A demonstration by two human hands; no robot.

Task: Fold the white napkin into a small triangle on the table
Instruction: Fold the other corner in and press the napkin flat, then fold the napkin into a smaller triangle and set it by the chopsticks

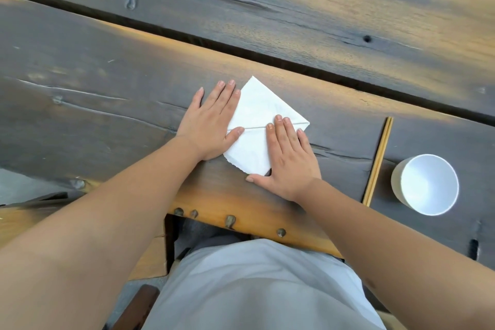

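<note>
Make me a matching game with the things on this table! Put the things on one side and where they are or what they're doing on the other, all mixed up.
Things:
1. white napkin
2. chopsticks
3. white cup
4. left hand

Places or states:
A. stands near the table's right end, nothing inside
B. lies flat under both hands, with a crease across it
C. lie side by side between the napkin and the cup
D. presses flat on the napkin's left part

Pairs: 1-B, 2-C, 3-A, 4-D
</note>
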